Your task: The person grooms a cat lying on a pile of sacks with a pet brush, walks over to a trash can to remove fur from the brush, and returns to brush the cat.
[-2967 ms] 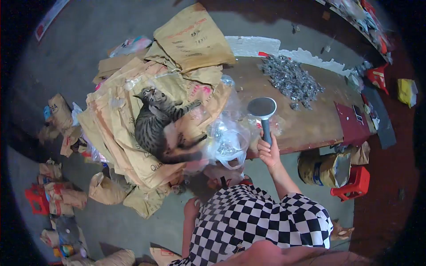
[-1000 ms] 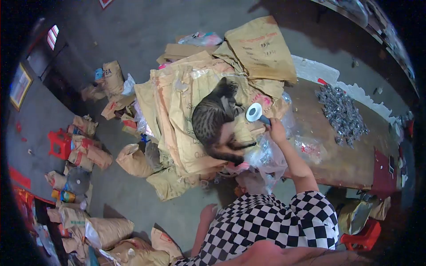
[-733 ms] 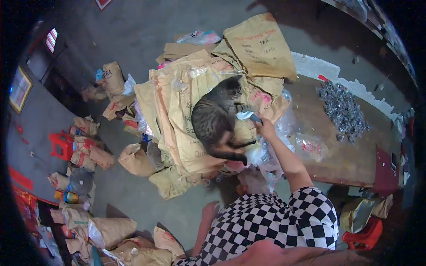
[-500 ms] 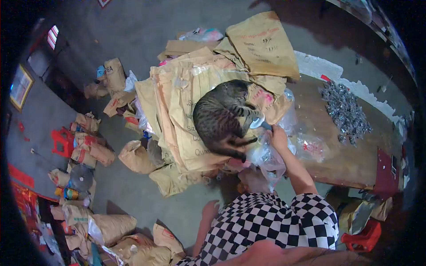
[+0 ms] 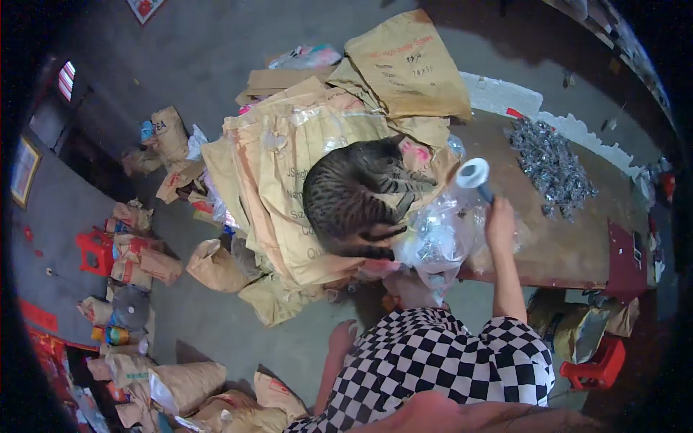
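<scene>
In the head view, my right hand [image 5: 499,220] is closed around the dark grey handle of a pet brush [image 5: 473,174] with a round white head. The brush is raised above the right side of the table, apart from the cat. A grey tabby cat [image 5: 354,195] lies curled on its side on a pile of flattened brown paper sacks [image 5: 278,184]. Clear plastic bags [image 5: 437,242] are between the cat and my right forearm. Low at my side hangs my left hand [image 5: 342,336], its fingers loosely extended, with nothing visible in it.
A heap of small shiny dark packets [image 5: 552,169] lies on the brown tabletop [image 5: 545,256]. Stuffed paper sacks [image 5: 188,379] stand on the floor at left. Red stools are at left [image 5: 96,250] and lower right [image 5: 595,364].
My right hand has moved right and lifted the brush away from the cat's front paws; the brush head now faces up. The cat stays lying. The view has shifted slightly.
</scene>
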`<state>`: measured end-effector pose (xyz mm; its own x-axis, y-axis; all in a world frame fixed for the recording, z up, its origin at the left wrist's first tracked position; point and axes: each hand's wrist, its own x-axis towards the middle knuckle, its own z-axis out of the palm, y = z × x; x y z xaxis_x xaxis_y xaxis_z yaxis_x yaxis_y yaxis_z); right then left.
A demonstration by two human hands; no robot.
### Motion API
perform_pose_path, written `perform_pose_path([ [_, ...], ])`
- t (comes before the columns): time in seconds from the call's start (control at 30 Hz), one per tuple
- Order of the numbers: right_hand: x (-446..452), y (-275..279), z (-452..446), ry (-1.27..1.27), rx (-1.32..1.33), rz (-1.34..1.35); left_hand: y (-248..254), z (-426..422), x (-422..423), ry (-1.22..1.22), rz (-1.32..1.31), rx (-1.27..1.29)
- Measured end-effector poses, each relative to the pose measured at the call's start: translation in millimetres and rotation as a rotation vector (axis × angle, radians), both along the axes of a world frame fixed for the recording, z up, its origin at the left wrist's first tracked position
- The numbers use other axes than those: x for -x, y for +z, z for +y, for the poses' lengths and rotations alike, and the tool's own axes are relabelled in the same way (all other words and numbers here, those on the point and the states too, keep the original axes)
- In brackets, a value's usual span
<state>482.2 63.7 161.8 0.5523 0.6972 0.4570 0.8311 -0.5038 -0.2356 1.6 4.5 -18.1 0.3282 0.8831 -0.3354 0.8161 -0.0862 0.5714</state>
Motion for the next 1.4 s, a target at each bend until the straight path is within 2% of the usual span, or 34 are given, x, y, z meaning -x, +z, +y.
perform_pose_path([
  [0.03,-12.7,-2.8,-6.5,0.000,-0.001,-0.006,-4.1,0.5,-0.7,-0.016,-0.028,-0.011],
  [0.1,-26.3,-1.4,-15.3,0.058,-0.340,0.105,-14.1,4.3,-4.5,-0.022,-0.065,-0.025],
  [0.13,-23.9,4.2,-16.1,0.074,-0.340,0.098,-20.2,5.6,-5.2,-0.056,-0.038,-0.004],
  [0.2,-12.5,19.5,-18.7,0.033,-0.191,0.873,-28.7,4.7,-6.6,-0.069,-0.017,0.017],
  [0.23,1.7,20.5,-12.3,0.041,-0.136,0.862,-30.1,6.5,-7.5,-0.114,-0.042,-0.008],
  [0.3,18.5,-4.6,13.3,0.318,-0.174,0.852,-24.7,10.3,-13.1,-0.144,-0.073,-0.038],
  [0.37,70.2,13.0,49.8,0.599,-0.328,0.553,6.7,16.9,-23.2,-0.137,0.015,-0.011],
  [0.43,119.5,54.4,85.7,0.581,-0.198,0.539,22.7,20.4,-25.6,-0.110,0.021,-0.013],
  [0.47,130.6,63.0,110.0,0.664,-0.241,0.310,28.5,20.0,-24.8,-0.091,0.036,-0.012],
  [0.57,149.8,72.5,190.7,0.581,-0.221,-0.004,37.2,12.3,-16.9,0.000,-0.011,-0.040],
  [0.6,154.0,78.8,213.0,0.599,-0.222,-0.011,46.1,7.5,-13.0,0.017,-0.020,-0.043],
  [0.67,166.0,89.4,252.2,0.415,0.119,0.052,65.0,-3.5,-1.3,0.039,0.006,0.040],
  [0.8,188.5,74.3,307.1,0.446,0.100,-0.073,7.7,-50.4,36.6,0.237,-0.031,0.057],
  [0.87,204.4,79.8,311.8,0.579,0.228,-0.175,-14.5,-71.2,51.7,0.311,-0.042,0.026],
  [0.9,209.8,82.8,319.9,0.565,0.364,-0.117,-16.8,-74.9,56.7,0.324,-0.049,0.026],
  [1.0,192.9,82.7,307.0,0.509,0.374,-0.037,-22.1,-90.6,68.1,0.365,0.007,0.105],
  [1.07,165.5,65.2,285.0,0.469,0.313,0.005,-28.4,-91.4,69.4,0.419,-0.001,0.094],
  [1.13,142.0,45.0,253.0,0.456,0.232,0.216,-39.8,-87.3,71.6,0.375,-0.003,0.074],
  [1.2,114.9,-24.8,242.1,0.579,-0.439,-0.430,-39.0,-75.0,66.7,0.321,0.004,0.046],
  [1.23,107.9,-57.2,229.1,0.583,-0.378,0.049,-37.3,-66.3,65.4,0.290,-0.014,0.047],
  [1.3,112.3,-92.6,202.1,0.546,-0.323,0.534,-28.2,-44.9,62.2,0.238,-0.020,0.045],
  [1.37,109.8,-120.9,184.2,0.473,-0.147,0.743,-15.1,-22.4,53.4,0.189,-0.027,0.020],
  [1.4,114.3,-119.2,170.7,0.451,-0.154,0.753,-9.1,-14.3,48.9,0.168,-0.014,0.023],
])
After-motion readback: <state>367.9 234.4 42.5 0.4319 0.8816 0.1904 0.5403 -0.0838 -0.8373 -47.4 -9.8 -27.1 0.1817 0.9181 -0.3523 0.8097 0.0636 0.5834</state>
